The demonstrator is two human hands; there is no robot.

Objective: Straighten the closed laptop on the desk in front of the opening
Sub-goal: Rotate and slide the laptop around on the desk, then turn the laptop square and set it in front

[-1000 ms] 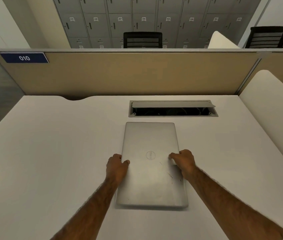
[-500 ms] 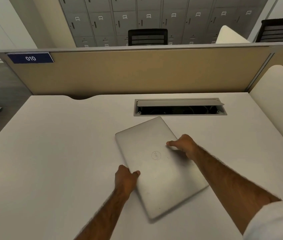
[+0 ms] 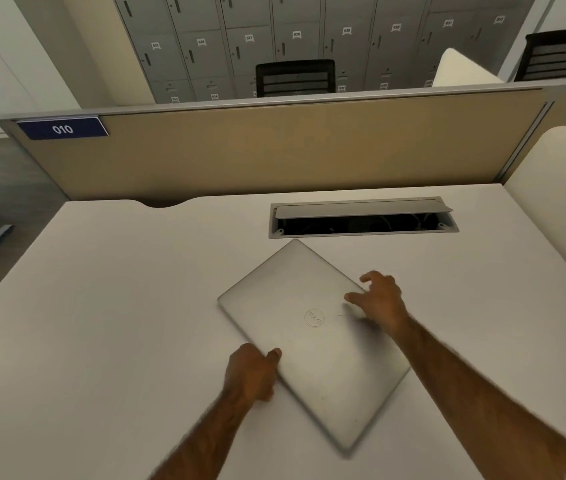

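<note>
Closed laptop [image 3: 312, 337] lies skewed on desk [image 3: 101, 306], far corner almost at the opening [image 3: 361, 225] near desk's back edge; left hand [image 3: 250, 374] grips its left edge, thumb on lid; right hand [image 3: 380, 299] spread loose, fingers splayed at right edge, contact unclear.

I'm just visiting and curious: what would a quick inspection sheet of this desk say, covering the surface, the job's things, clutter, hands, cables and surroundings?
Surface: pale desk, bare apart from the job's things.
Job's things: closed silver laptop lies flat but skewed, one corner pointing at the desk opening, whose flap is raised.
Clutter: nothing seen.
Hands: left hand grips the laptop's near-left edge; right hand is at its right edge with fingers spread, contact blurred.
Cables: dark wires faintly visible inside the opening; none on the desk.
Surroundings: tan partition with a blue 010 sign, grey lockers and black chairs behind.
</note>
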